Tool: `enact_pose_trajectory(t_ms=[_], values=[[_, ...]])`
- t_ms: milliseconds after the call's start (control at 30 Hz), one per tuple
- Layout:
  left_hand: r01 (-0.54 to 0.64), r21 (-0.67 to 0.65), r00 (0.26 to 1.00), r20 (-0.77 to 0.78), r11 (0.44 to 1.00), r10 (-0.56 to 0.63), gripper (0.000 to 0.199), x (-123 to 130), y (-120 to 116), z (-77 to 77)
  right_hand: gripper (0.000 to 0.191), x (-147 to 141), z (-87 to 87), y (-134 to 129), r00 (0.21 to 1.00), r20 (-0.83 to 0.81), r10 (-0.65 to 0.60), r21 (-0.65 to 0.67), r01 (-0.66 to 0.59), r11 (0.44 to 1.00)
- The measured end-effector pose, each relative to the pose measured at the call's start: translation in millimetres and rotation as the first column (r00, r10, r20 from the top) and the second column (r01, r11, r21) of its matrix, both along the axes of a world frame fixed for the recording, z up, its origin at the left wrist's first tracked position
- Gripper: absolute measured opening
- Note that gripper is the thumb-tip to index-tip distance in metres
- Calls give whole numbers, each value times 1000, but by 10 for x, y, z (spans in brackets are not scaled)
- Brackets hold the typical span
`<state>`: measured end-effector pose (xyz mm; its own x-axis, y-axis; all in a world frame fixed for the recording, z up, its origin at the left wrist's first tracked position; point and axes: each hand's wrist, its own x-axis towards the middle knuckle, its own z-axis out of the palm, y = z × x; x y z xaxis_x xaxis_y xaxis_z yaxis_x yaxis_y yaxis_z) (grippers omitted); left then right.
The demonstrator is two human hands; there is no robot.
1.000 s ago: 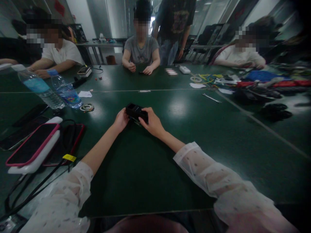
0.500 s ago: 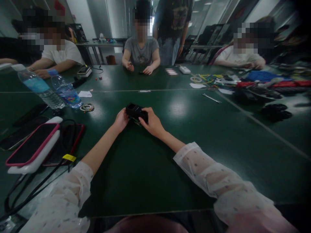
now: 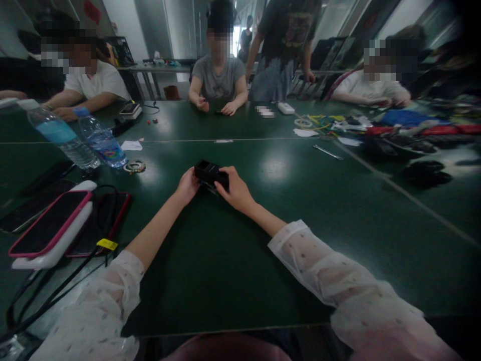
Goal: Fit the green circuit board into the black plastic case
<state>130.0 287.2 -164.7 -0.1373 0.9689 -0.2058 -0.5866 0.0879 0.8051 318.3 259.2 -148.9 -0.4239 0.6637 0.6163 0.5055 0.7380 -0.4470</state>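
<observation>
Between my two hands is a small black box-shaped device (image 3: 211,173), with a dark rectangular window at its left end and a row of small light marks on top. A thin greenish edge, perhaps a circuit board, shows beneath it. My left hand (image 3: 187,187) grips its left end, fingers mostly hidden behind it. My right hand (image 3: 236,189) is closed round the right end, thumb along the near side and fingers over the top. The device is just over or on the green table (image 3: 225,260); I cannot tell which.
To the left stand two water bottles (image 3: 103,140), a bracelet-like ring (image 3: 134,166), a pink-framed phone (image 3: 52,223) on a white slab, and black cables (image 3: 56,301). A wrench (image 3: 327,152) lies right, before a heap of cables and tools (image 3: 376,125). Several people sit across the table.
My hands and the black device stay in place. Behind the table, a standing person in dark clothes has shifted to the right, uncovering another person farther back.
</observation>
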Motion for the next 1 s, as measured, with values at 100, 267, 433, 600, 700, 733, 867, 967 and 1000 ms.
enact_pose_trajectory(t_ms=[100, 267, 433, 600, 700, 733, 867, 967, 1000], values=[[-1, -15, 1000, -7, 1000, 0, 8, 7, 5, 5, 38, -2, 2, 0, 1000, -1, -3, -1, 3, 1000], [-2, 6, 1000, -3, 1000, 2, 6, 13, -3, 15, 39, -1, 1, 0, 1000, 9, -10, -19, 10, 1000], [-3, -6, 1000, -4, 1000, 3, 7, 14, -14, 32, 39, 0, -6, 2, 1000, 13, -11, -15, 11, 1000], [5, -5, 1000, -10, 1000, -5, 6, 9, -12, 24, 39, 1, -2, -1, 1000, 10, -9, -20, 9, 1000], [1, -6, 1000, -4, 1000, -1, 6, 6, -4, 11, 39, 0, -3, 0, 1000, 9, -10, -20, 10, 1000], [-2, -6, 1000, -1, 1000, 2, 6, 6, -2, 8, 39, -1, -5, 1, 1000, 8, -11, -19, 11, 1000], [-8, -6, 1000, 3, 1000, 8, 7, 10, 4, 7, 39, -3, -7, 0, 1000, 14, -13, -23, 14, 1000], [-6, -12, 1000, -1, 1000, 6, 7, 11, 6, 8, 40, -3, -3, -2, 1000, 16, -16, -27, 16, 999], [-7, -11, 1000, -2, 1000, 7, 7, 9, 7, 5, 40, -3, -2, -3, 1000, 15, -16, -27, 17, 999]])
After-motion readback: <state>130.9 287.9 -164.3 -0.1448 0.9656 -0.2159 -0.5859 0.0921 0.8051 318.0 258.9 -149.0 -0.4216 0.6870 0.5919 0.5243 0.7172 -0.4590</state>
